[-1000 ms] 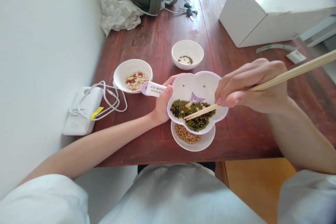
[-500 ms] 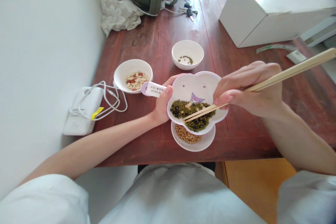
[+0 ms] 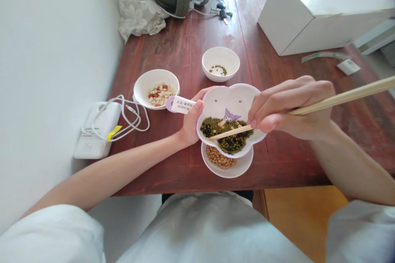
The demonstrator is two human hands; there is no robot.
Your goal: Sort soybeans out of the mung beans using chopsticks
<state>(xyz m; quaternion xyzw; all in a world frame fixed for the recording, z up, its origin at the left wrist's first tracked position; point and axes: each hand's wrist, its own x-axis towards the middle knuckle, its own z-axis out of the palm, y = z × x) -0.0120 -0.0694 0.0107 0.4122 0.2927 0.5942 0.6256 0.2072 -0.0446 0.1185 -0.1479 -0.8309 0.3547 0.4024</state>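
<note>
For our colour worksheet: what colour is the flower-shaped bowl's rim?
The bowl rim is pale lilac; head view.

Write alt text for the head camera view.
A person's right hand holds wooden chopsticks over mixed green and dark beans in a flower-shaped bowl held by the left hand. Below it sits a dish of yellow beans; on the wooden table are bowls of peanuts and green beans.

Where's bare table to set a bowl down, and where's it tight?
Bare wood lies between the mung-bean bowl and the cardboard box, and right of the soybean saucer, below the right hand. Crowded: the flower-shaped bowl in the left hand, the peanut bowl, the charging cable.
</note>
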